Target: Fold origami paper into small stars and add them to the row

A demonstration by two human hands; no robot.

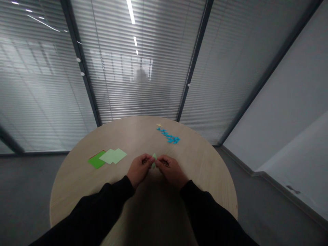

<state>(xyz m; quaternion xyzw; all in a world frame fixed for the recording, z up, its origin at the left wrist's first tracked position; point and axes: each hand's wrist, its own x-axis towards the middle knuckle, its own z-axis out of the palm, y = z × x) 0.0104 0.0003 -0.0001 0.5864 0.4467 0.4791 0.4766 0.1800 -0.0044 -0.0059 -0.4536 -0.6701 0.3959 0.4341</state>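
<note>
Both bare hands are pulled in close together, fingers curled and pinching, with the left hand (139, 169) and right hand (171, 170) sharing hold of a small pale green paper piece (154, 160) right between them; its long axis runs roughly straight away from the person, and honestly neither hand looks clearly nearer. Off to the left of the hands, flat pale green paper squares (113, 156) overlap a bright green paper sheet (96, 160), while a trail of small blue paper shapes (168, 136) and a tiny yellow paper star (159, 125) sit beyond the hands on the round light wood table (194, 171).
</note>
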